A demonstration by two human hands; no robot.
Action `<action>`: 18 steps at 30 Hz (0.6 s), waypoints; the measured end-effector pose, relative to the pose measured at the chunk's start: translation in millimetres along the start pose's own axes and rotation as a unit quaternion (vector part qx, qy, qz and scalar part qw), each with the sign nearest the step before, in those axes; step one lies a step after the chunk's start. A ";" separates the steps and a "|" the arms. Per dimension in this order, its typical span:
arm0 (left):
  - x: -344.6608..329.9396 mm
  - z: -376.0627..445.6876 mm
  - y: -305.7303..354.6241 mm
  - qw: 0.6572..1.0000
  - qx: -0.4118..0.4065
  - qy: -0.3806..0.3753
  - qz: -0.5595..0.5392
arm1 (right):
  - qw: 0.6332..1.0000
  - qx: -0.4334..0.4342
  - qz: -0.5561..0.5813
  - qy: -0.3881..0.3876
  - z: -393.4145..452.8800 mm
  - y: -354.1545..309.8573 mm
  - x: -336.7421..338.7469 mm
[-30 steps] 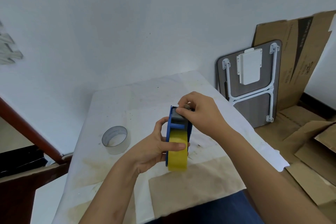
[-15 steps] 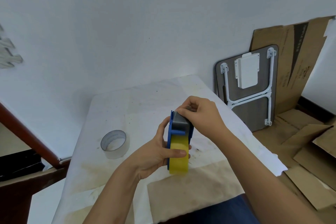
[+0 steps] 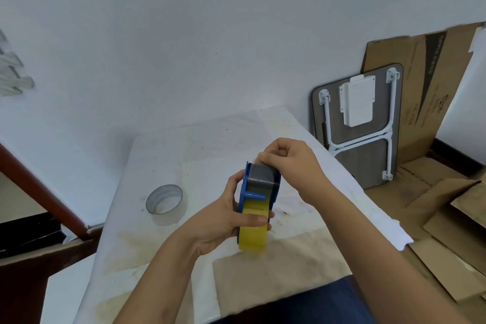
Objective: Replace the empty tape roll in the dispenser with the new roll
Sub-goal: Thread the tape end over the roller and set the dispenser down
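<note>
Item, nearest: new roll (image 3: 253,234), yellow, seated in the dispenser (image 3: 260,187), held above the table (image 3: 163,265). My left hand (image 3: 223,221) clamps both, thumb across the roll face. Judged light, rigid, slick on the wound surface; best held by the blue side plates

Item: tape end, thin and probably clingy, pinched by my right hand (image 3: 289,163) at the dispenser's grey top

Item, farther left: empty roll (image 3: 166,204), on the table, well apart
</note>
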State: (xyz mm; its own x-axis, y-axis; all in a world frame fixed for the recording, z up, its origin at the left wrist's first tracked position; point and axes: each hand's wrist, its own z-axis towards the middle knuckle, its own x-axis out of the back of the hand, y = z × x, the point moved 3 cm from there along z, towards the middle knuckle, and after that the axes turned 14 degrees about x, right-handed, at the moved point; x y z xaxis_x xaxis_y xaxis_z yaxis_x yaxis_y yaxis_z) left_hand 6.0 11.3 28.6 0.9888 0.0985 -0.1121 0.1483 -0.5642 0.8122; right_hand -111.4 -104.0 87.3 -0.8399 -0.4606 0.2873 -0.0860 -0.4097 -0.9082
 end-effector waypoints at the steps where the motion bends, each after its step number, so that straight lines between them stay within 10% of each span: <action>1: 1.1 -1.3 -0.5 1.000 -0.002 -0.004 0.004 | 1.000 -0.009 0.015 -0.005 -0.2 1.0 -0.3; 18: 12.5 -11.5 -6.2 0.996 -0.022 -0.082 0.024 | 0.960 -0.136 0.223 -0.100 0.4 12.2 2.1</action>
State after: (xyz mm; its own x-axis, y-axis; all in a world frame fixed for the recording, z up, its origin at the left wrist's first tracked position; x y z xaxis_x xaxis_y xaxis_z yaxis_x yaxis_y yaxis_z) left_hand 17.2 25.4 28.8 0.9848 -0.0655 -0.1611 0.1028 -0.5281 0.8430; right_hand -114.0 -110.2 77.0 -0.7077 -0.6961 -0.1211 0.0984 0.0725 -0.9925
